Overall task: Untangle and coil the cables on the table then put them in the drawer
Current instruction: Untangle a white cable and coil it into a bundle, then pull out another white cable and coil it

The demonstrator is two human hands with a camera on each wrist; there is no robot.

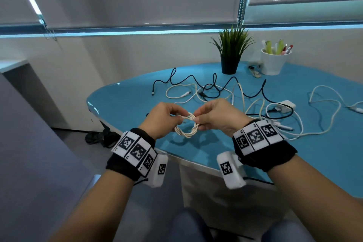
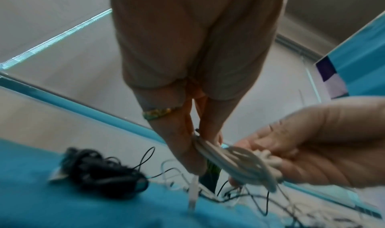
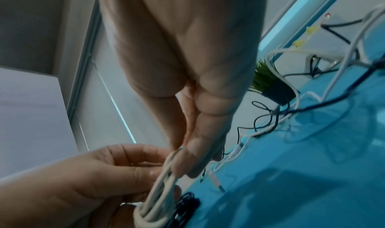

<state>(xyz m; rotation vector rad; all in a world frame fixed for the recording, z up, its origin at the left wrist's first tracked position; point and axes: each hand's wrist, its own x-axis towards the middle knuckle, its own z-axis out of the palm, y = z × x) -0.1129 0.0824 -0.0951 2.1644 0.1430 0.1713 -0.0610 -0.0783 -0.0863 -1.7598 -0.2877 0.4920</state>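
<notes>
A small coil of white cable [image 1: 186, 128] hangs in the air over the near edge of the turquoise table [image 1: 125, 108]. My left hand [image 1: 177, 117] pinches the coil's top left and my right hand [image 1: 197, 121] pinches its top right, wrapping its end round the loops. In the left wrist view the left fingertips [image 2: 206, 137] clamp the coil [image 2: 239, 162]. The right wrist view has the right fingers [image 3: 183, 157] on the coil [image 3: 160, 197]. Farther back on the table lies a tangle of black cables [image 1: 214, 86] and white cables [image 1: 241, 102].
A white charger block [image 1: 285, 105] sits among the cables at the right. A potted plant [image 1: 230, 53] and a white cup of pens [image 1: 274, 63] stand at the back. A black cable bundle [image 2: 100, 170] lies low at the left.
</notes>
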